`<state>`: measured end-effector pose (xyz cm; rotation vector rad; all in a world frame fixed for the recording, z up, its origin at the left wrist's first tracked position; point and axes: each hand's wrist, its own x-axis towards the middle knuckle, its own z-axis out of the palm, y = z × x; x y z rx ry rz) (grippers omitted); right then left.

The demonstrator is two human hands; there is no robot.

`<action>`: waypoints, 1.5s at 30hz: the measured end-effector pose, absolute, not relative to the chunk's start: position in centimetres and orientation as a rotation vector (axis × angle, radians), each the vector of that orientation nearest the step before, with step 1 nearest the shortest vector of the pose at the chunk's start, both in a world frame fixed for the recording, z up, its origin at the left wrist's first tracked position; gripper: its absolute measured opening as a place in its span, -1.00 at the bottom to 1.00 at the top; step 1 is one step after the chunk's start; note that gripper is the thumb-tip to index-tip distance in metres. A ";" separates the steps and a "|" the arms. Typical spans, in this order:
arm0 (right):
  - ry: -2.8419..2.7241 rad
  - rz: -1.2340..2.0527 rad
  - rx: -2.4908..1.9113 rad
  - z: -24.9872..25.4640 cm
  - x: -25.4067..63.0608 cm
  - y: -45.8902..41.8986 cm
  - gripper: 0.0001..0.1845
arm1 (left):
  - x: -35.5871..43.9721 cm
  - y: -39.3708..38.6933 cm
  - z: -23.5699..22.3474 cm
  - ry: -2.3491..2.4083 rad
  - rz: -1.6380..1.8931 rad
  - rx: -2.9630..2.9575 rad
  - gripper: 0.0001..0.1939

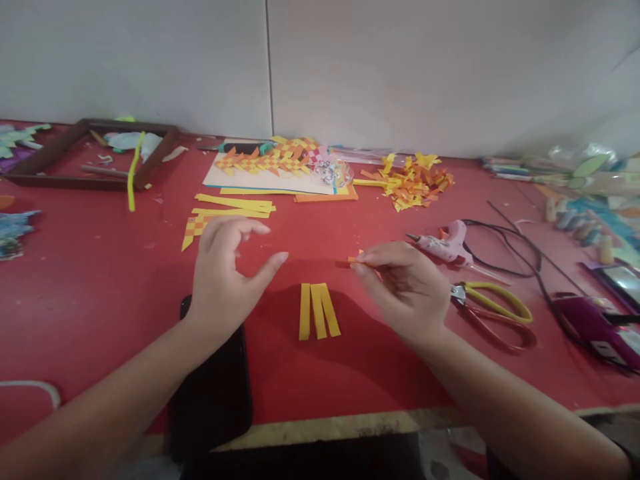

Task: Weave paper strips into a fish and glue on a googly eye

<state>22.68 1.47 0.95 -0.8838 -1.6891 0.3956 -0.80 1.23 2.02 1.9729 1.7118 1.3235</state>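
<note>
My right hand point(407, 287) pinches a small orange paper strip point(354, 259) between thumb and fingertips, above the red tabletop. My left hand point(227, 277) is raised with thumb and fingers apart, holding nothing. Between and below the hands, 3 short yellow paper strips point(319, 311) lie side by side, the right one slanting. Behind the left hand is a woven orange-and-yellow checkered piece point(195, 229), partly hidden by that hand. Longer yellow strips point(234, 203) lie just beyond it. Under the left wrist a black phone point(220, 387) rests at the table's front edge.
Right of my right hand lie a pink glue gun point(447, 245) and scissors point(493, 313) with yellow and red handles. A pile of cut paper scraps point(413, 183) and woven pieces on a white sheet point(240, 179) are at the back. A brown frame point(55, 180) stands at back left.
</note>
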 end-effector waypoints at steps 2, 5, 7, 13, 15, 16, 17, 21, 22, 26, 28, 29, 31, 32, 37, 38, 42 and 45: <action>-1.797 0.252 -0.882 1.1 22.6 1.2 -0.69 | -0.3 0.5 2.1 1.702 1.287 1.916 -0.76; -1.975 0.140 -0.781 1.1 22.4 0.8 -0.65 | 0.6 -0.6 2.1 1.397 1.034 1.655 -0.71; -2.070 0.128 -0.659 1.1 22.4 0.6 -0.64 | 1.0 -1.0 1.9 1.271 1.013 1.494 -0.61; -2.259 0.197 -0.438 1.0 22.4 0.5 -0.65 | 0.8 0.0 1.9 1.232 1.138 1.274 -0.76; -2.262 0.250 -0.496 1.1 22.2 0.7 -0.68 | 0.6 0.4 1.9 1.251 1.166 1.233 -0.79; -2.260 0.270 -0.555 1.1 22.1 0.8 -0.70 | 0.5 0.6 2.0 1.262 1.176 1.215 -0.79; -2.257 0.283 -0.630 1.1 22.0 1.0 -0.72 | 0.4 0.7 2.0 1.267 1.183 1.201 -0.79; -2.292 0.286 -0.886 0.6 22.0 1.6 -0.84 | 0.1 1.3 2.0 1.273 1.175 1.178 -0.65; -2.308 0.286 -0.913 0.4 22.0 1.8 -0.86 | 0.1 1.3 2.0 1.283 1.164 1.183 -0.55; -2.322 0.267 -0.952 0.6 22.8 2.3 -0.88 | -0.1 1.5 1.9 1.324 1.090 1.218 -0.47; -2.267 0.210 -0.991 1.1 23.6 2.8 -0.88 | -0.2 1.5 1.8 1.302 1.074 1.250 -0.62; -2.225 0.175 -1.025 1.4 24.2 3.1 -0.88 | -0.2 1.5 1.8 1.293 1.070 1.278 -0.69; -2.138 0.111 -1.113 1.9 25.5 3.8 -0.88 | -0.3 1.5 1.8 1.296 1.051 1.341 -0.75; -2.105 0.084 -1.161 2.1 26.0 4.2 -0.88 | -0.3 1.5 1.9 1.305 1.039 1.364 -0.76; -2.135 0.095 -1.227 1.6 26.1 4.5 -0.89 | -0.3 1.5 1.8 1.330 1.019 1.392 -0.70; -2.179 0.141 -1.190 1.3 25.5 4.2 -0.90 | -0.3 1.5 1.8 1.344 1.006 1.420 -0.70; -2.353 0.233 -1.005 1.1 23.5 3.3 -0.91 | -0.5 1.6 1.2 1.439 0.873 1.611 -0.68; -2.299 0.120 -1.132 2.4 25.5 4.2 -0.88 | -0.6 1.7 0.8 1.443 0.788 1.727 -0.67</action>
